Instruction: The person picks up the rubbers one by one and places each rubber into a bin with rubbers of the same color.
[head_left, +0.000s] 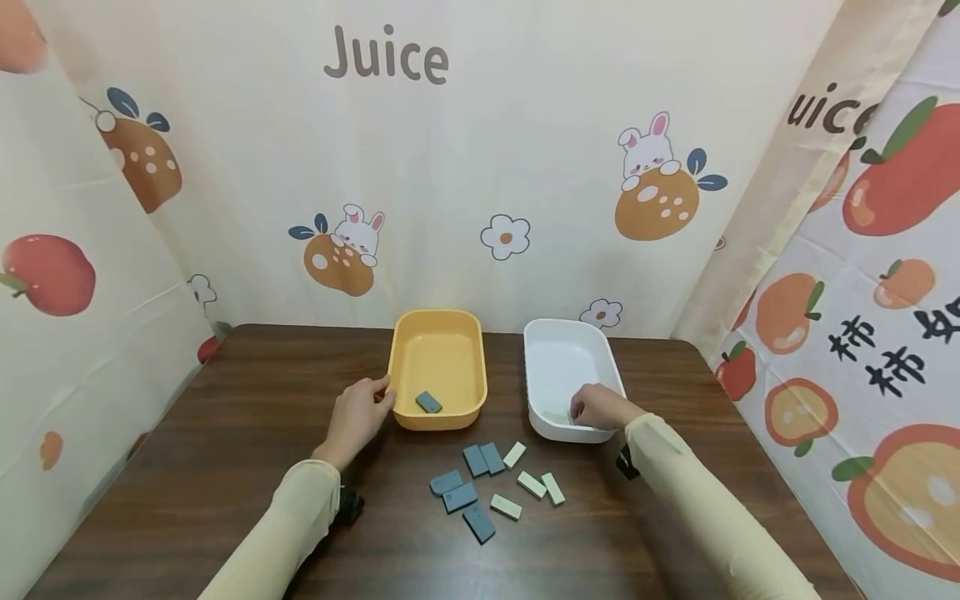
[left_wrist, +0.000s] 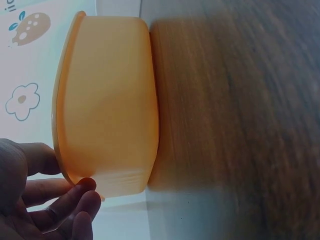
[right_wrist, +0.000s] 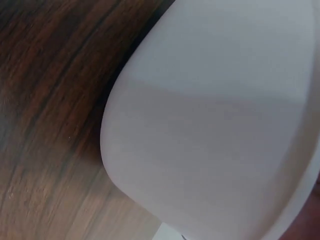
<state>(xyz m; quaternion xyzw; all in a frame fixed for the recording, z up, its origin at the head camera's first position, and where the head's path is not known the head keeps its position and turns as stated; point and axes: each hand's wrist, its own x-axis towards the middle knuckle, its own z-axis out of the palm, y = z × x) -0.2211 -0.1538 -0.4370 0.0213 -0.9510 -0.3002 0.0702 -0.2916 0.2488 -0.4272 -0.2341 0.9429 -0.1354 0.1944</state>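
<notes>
My left hand (head_left: pixel 360 412) is at the left front corner of a yellow plastic bin (head_left: pixel 467 367); in the left wrist view its thumb and fingers pinch the rim. A blue-grey block (head_left: pixel 428 402) lies inside this bin. My right hand (head_left: pixel 603 407) reaches over the front right rim of a white plastic bin (head_left: pixel 570 350), fingers bent down inside it. Pale green pieces (head_left: pixel 553 416) lie on the bin floor by the fingertips; whether the fingers hold one is hidden. In the right wrist view the white bin's outer wall (right_wrist: pixel 200 135) covers most of the hand.
Several blue-grey blocks (head_left: pixel 460 497) lie on the dark wooden table (head_left: pixel 247 433) in front of the bins. To their right are several pale green blocks (head_left: pixel 532 485). A printed curtain (head_left: pixel 465 150) hangs behind the table and along both sides.
</notes>
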